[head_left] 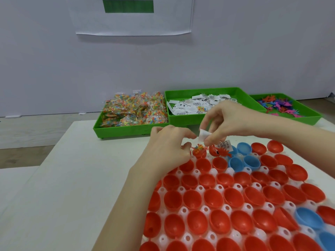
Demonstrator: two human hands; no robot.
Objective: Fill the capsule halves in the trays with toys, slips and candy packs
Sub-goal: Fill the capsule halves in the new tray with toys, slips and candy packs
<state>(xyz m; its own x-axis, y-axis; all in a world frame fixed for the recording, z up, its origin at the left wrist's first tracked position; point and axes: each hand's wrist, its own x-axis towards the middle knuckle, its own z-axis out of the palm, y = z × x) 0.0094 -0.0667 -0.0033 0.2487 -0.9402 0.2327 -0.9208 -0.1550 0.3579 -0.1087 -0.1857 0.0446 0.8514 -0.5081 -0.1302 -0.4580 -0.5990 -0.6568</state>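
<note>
A white holder tray (200,189) carries many red capsule halves (214,198) and a few blue capsule halves (251,161). In its far row, one red half (253,152) holds a candy pack and another (220,150) holds an orange toy and a printed slip. My right hand (230,120) pinches a white paper slip (204,134) just above those filled halves. My left hand (168,147) hovers at the tray's far-left corner, fingers curled, fingertips close to the slip; whether it holds anything is hidden.
Three green bins stand along the table's far edge: candy packs (134,109) at left, paper slips (195,104) in the middle, small coloured toys (279,105) at right. Bare white table (72,178) lies left of the tray. A wall stands behind.
</note>
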